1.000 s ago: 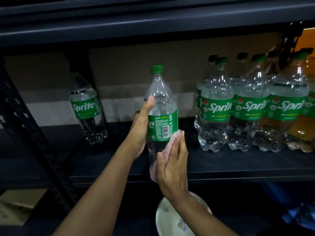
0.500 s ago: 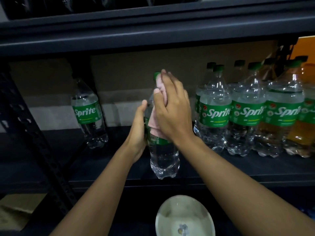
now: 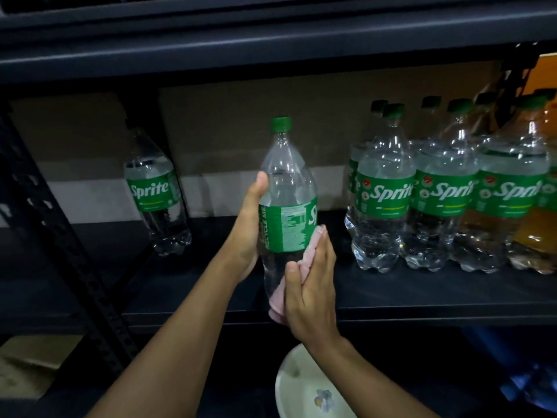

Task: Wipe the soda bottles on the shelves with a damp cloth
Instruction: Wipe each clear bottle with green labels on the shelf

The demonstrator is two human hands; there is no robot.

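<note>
Head view: the person holds 1 Sprite bottle (image 3: 286,206) in front of the dark metal shelf (image 3: 422,297), between the 2 forearms. The bottle is clear plastic with clear liquid, close to upright, topped by a green cap (image 3: 281,123). Its green label is turned so that the small print and the words "RECYCLE ME" face the camera, with only the first letters of the logo showing at the right edge.

The left hand (image 3: 247,233) grips the bottle from the left at label height, thumb pointing up along the shoulder and the fingers gone round the back. The right hand (image 3: 313,294) lies flat against the lower right side, fingers straight and together. It presses a pink cloth (image 3: 278,300) onto the plastic, and its thumb is folded over the near edge of the cloth. The cloth and hand cover the bottle's base, so it is hard to say whether the base rests on the shelf's front lip or hangs just off it.

A lone Sprite bottle (image 3: 156,194) stands well apart at the left, toward the back of the shelf. At the right a packed row of bottles (image 3: 382,200) stands close together, 3 of them showing the Sprite label in front, with an orange-filled bottle (image 3: 536,236) at the far end. A perforated upright post (image 3: 60,236) runs down the left side. Below the shelf sit a white bowl (image 3: 304,387) under the right wrist and a cardboard box (image 3: 27,366) at the lower left.
</note>
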